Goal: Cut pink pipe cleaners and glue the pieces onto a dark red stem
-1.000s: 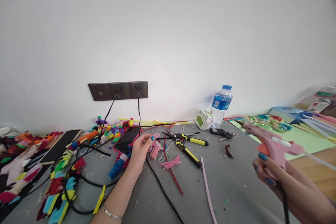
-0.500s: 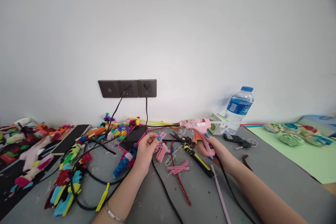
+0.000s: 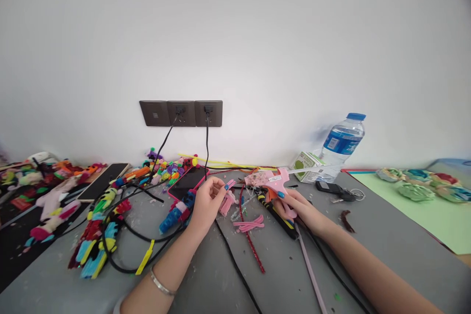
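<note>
My left hand (image 3: 206,203) pinches a small pink pipe-cleaner figure (image 3: 227,199) just above the grey table (image 3: 371,240). My right hand (image 3: 297,207) is wrapped round the handle of a pink glue gun (image 3: 270,181), whose nozzle points left and sits close to the pink figure. The gun's black cord (image 3: 327,267) trails back along my right forearm. A bundle of short pink pipe-cleaner pieces (image 3: 250,224) lies on the table between my two hands.
Yellow-handled pliers (image 3: 274,211) lie under my right hand. A phone in a pink case (image 3: 186,182), black cables (image 3: 235,267), colourful pipe-cleaner figures (image 3: 93,240), a long pink stem (image 3: 309,267), a water bottle (image 3: 340,144), a key fob (image 3: 329,187) and a green mat (image 3: 427,208) surround the work spot.
My right hand brought the glue gun from the far right in to the middle, its nozzle now near the pink figure. My left hand stayed put with the figure.
</note>
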Tool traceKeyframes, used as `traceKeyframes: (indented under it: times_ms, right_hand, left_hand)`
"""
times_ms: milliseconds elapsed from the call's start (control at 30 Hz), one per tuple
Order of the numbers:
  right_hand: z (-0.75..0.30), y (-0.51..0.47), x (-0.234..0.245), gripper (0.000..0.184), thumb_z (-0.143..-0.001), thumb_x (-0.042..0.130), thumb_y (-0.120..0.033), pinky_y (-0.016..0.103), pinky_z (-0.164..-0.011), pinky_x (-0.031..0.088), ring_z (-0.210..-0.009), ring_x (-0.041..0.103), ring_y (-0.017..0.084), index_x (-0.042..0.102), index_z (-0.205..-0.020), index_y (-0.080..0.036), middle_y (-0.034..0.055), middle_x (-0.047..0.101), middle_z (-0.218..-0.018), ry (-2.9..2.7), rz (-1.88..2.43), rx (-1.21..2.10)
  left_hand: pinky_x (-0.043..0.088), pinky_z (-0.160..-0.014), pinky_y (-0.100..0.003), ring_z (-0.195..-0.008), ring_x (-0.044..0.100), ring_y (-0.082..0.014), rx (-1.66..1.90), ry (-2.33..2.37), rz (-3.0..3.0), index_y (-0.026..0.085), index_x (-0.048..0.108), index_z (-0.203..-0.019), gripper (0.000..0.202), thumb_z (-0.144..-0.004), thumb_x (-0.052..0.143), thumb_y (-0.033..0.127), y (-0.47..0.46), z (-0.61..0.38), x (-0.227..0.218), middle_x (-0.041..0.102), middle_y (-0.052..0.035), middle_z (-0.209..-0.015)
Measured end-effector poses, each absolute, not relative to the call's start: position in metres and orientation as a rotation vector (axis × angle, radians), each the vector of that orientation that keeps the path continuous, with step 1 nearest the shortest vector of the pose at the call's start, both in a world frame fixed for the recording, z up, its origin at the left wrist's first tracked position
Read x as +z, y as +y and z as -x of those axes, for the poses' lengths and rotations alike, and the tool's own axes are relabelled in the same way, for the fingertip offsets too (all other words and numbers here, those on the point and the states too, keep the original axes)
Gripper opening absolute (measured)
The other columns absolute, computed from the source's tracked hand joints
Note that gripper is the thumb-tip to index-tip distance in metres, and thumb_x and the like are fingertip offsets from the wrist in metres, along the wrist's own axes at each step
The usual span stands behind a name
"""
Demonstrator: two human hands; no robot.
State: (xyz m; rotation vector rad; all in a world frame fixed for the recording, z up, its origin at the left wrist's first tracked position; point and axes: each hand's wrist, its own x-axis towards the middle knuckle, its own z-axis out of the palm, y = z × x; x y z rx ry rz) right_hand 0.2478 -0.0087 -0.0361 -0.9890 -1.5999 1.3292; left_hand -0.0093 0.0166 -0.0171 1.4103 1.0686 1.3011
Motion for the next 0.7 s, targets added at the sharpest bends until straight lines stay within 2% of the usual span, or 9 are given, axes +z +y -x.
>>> traceKeyframes:
  times_ms: [133, 300, 433, 600, 700]
  right_hand:
    - [-0.2503, -0.0071, -0.0371, 0.051, -0.093, 0.044, -0.064, 0.027, -0.045, 0.02, -0.041, 0.027, 0.01, 0.052, -0.071, -0.019, -0.005, 0.042, -0.042, -1.621, 0.989, 1.324]
    - [-0.2499, -0.0065, -0.0346, 0.047, -0.094, 0.045, -0.062, 0.026, -0.045, 0.02, -0.042, 0.027, 0.01, 0.057, -0.09, -0.016, -0.0064, 0.043, -0.043, -1.615, 0.954, 1.355]
    - [-0.2493, -0.007, -0.0325, 0.047, -0.094, 0.045, -0.062, 0.027, -0.045, 0.02, -0.041, 0.027, 0.011, 0.057, -0.09, -0.017, -0.0066, 0.043, -0.043, -1.637, 0.974, 1.345]
    - [-0.2495, -0.0066, -0.0319, 0.055, -0.094, 0.044, -0.063, 0.027, -0.046, 0.024, -0.042, 0.03, 0.01, 0.047, -0.061, -0.021, -0.0038, 0.043, -0.042, -1.7, 0.982, 1.28]
    - [-0.2492, -0.0064, -0.0306, 0.057, -0.094, 0.043, -0.066, 0.028, -0.047, 0.023, -0.041, 0.03, 0.01, 0.043, -0.058, -0.021, -0.0035, 0.043, -0.042, -1.732, 0.995, 1.274]
  left_hand:
    - [0.04, -0.06, -0.023, -0.063, 0.055, -0.0135, 1.304, 1.095, -1.504, 0.018, 0.06, -0.075, 0.011, -0.075, 0.066, 0.027, 0.0161, 0.0101, -0.018, 0.061, -0.0001, -0.071]
    - [0.039, -0.059, -0.023, -0.063, 0.052, -0.0134, 1.283, 1.108, -1.537, 0.018, 0.06, -0.075, 0.009, -0.076, 0.064, 0.026, 0.0148, 0.0103, -0.0163, 0.06, -0.0001, -0.071]
    - [0.038, -0.06, -0.023, -0.063, 0.053, -0.0136, 1.293, 1.096, -1.517, 0.019, 0.06, -0.075, 0.012, -0.074, 0.067, 0.028, 0.0144, 0.0097, -0.0161, 0.06, 0.0, -0.07]
    - [0.039, -0.059, -0.023, -0.063, 0.053, -0.0136, 1.295, 1.108, -1.513, 0.019, 0.061, -0.074, 0.013, -0.073, 0.068, 0.03, 0.0149, 0.0091, -0.0167, 0.059, 0.0, -0.069]
    - [0.039, -0.059, -0.023, -0.062, 0.053, -0.0135, 1.279, 1.109, -1.542, 0.019, 0.061, -0.075, 0.011, -0.075, 0.066, 0.029, 0.0151, 0.0092, -0.0169, 0.06, 0.0001, -0.069]
